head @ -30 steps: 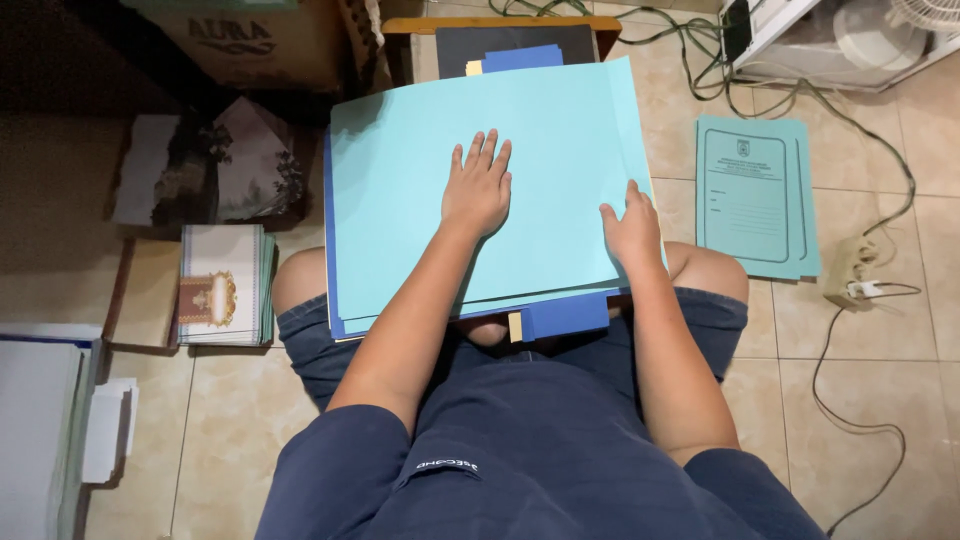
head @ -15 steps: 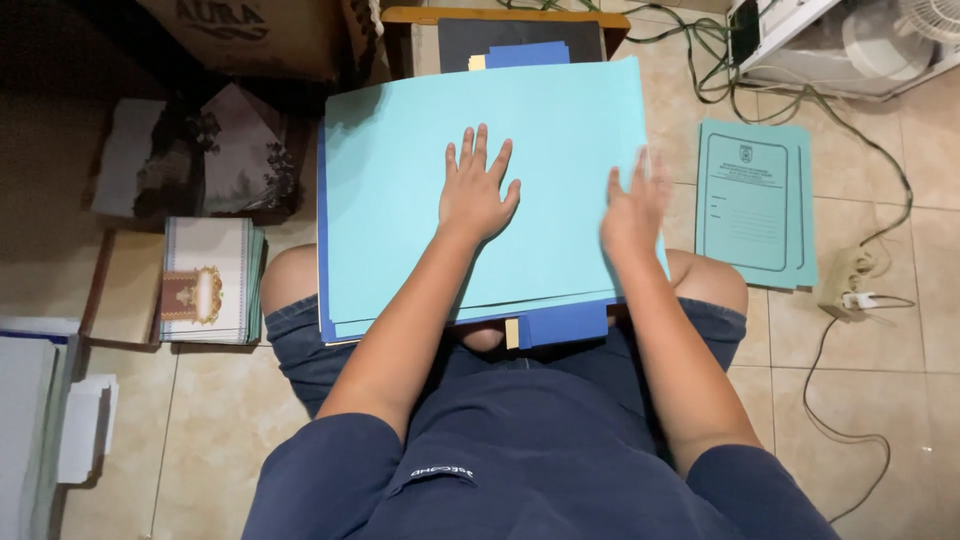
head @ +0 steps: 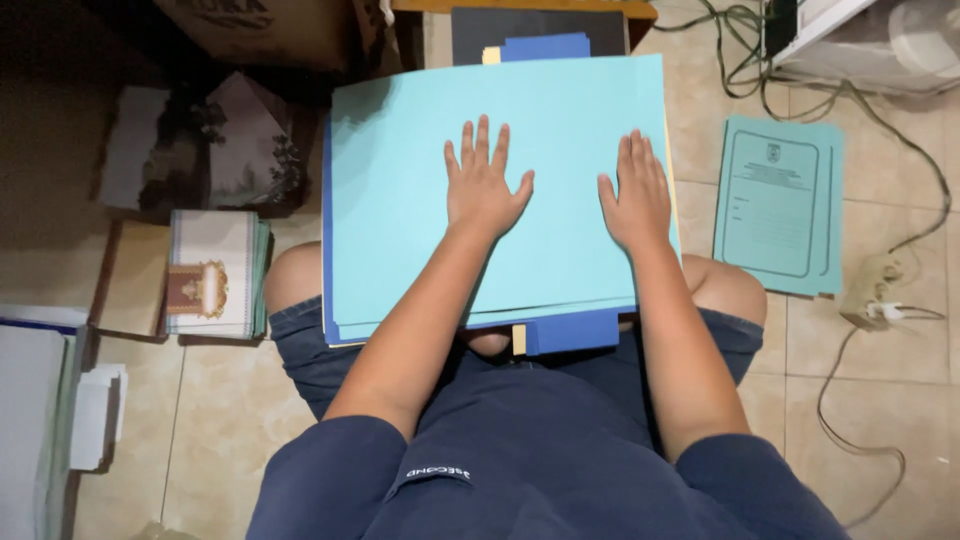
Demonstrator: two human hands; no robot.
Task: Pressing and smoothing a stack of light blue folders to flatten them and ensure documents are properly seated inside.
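Observation:
A stack of light blue paper folders (head: 400,200) rests across my lap, with a darker blue folder (head: 570,330) sticking out at the near and far edges. My left hand (head: 483,185) lies flat on the top sheet near its middle, fingers spread. My right hand (head: 634,195) lies flat beside it, close to the stack's right edge, fingers together. Neither hand grips anything.
On the tiled floor to the right lies a teal printed folder (head: 780,205), with a power strip and cables (head: 875,300) beyond it. At left sit a stack of booklets (head: 212,272), dark pictures (head: 200,145) and a cardboard box (head: 270,30).
My right hand has slid from the stack's lower right edge up onto the top sheet and flattened. The left hand has stayed near the middle, palm down.

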